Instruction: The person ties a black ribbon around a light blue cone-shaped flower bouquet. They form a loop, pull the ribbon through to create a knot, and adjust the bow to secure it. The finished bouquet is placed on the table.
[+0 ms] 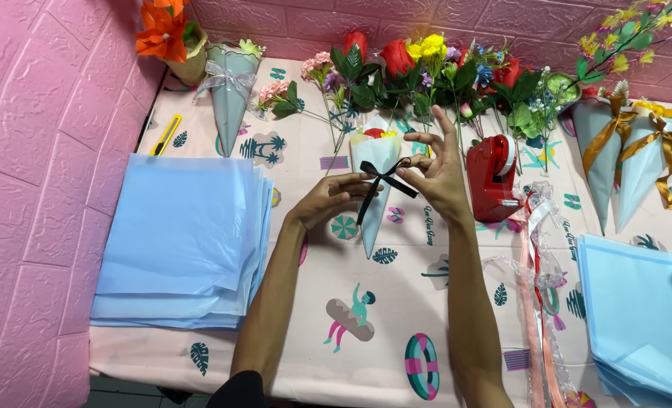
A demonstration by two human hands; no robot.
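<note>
A small cone-shaped bouquet (373,219) wrapped in pale blue paper stands upright between my hands, with red and yellow flowers showing at its top. A black ribbon (382,183) is tied around its middle, its tails hanging down. My left hand (330,198) pinches the ribbon at the cone's left side. On the right side, my right hand (438,170) holds a ribbon loop between thumb and forefinger, the other fingers spread upward.
A stack of pale blue sheets (181,238) lies at left, another (642,317) at lower right. A red tape dispenser (493,177), loose ribbons (536,249), artificial flowers (426,72), finished cones (230,91) (630,162) and a yellow cutter (166,134) sit on the patterned tablecloth (373,332).
</note>
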